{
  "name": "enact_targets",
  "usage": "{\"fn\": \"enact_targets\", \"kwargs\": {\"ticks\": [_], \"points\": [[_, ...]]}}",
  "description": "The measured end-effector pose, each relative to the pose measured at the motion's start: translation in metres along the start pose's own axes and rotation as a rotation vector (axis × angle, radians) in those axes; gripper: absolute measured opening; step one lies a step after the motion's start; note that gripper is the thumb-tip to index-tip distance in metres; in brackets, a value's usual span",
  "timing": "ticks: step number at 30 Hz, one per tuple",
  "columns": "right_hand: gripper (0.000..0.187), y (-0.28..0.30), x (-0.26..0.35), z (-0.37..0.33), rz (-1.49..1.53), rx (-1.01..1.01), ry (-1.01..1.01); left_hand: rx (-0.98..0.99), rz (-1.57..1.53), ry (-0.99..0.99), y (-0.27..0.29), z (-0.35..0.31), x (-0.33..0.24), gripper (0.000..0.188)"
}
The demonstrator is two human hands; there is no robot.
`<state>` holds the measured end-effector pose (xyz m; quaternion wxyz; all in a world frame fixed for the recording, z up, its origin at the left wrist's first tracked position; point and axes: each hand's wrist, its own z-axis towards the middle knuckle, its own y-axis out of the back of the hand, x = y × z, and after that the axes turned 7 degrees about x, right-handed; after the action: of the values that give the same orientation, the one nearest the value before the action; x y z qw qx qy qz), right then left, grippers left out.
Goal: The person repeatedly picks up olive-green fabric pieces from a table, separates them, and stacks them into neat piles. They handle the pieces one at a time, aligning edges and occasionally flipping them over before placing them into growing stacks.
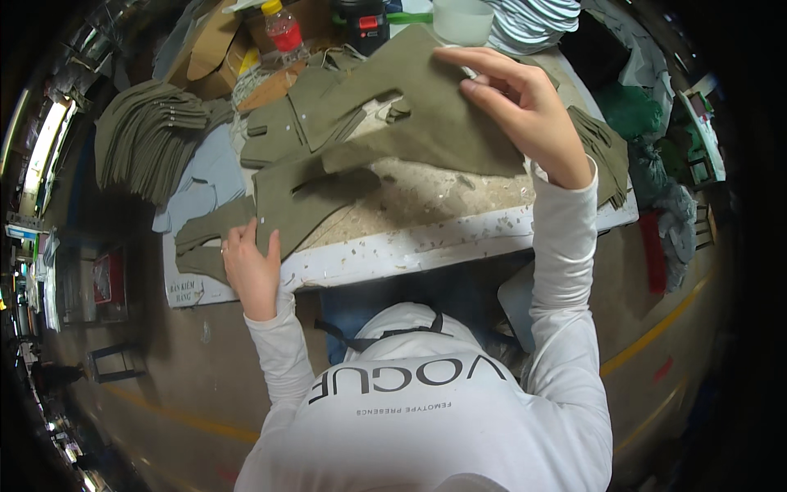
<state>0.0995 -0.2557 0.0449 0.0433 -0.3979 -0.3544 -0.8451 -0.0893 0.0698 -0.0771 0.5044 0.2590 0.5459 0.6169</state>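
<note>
A cut piece of olive-green fabric (426, 115) rises from the table toward the upper right, its edge at my right hand (529, 102). The thumb and bent fingers of that hand grip the piece near its upper right corner. My left hand (251, 266) lies flat with fingers spread on another olive piece (299, 205) at the table's near left edge. Small white marks dot some of the pieces. More olive cut pieces (275, 127) overlap farther back.
A thick stack of olive pieces (152, 135) stands at the left beside pale grey pieces (209, 176). Behind are a bottle with a yellow cap (284, 34), a translucent tub (463, 22) and piled whitish pieces (537, 25). More olive pieces (602, 156) hang over the table's (426, 242) right side.
</note>
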Motion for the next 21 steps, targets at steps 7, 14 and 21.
{"fn": "enact_targets", "kwargs": {"ticks": [7,14,21], "points": [[0.038,-0.011,-0.142,-0.048,0.221,-0.48,-0.48,-0.083,-0.068,0.008,-0.007,-0.003,0.001,0.04],[0.034,-0.01,-0.178,-0.066,0.09,-0.438,-0.469,0.063,-0.451,0.09,0.001,0.004,0.001,0.04],[0.022,-0.016,-0.135,-0.052,-0.715,-0.354,-0.372,0.245,-0.801,-0.094,0.026,0.012,0.0,0.044]]}}
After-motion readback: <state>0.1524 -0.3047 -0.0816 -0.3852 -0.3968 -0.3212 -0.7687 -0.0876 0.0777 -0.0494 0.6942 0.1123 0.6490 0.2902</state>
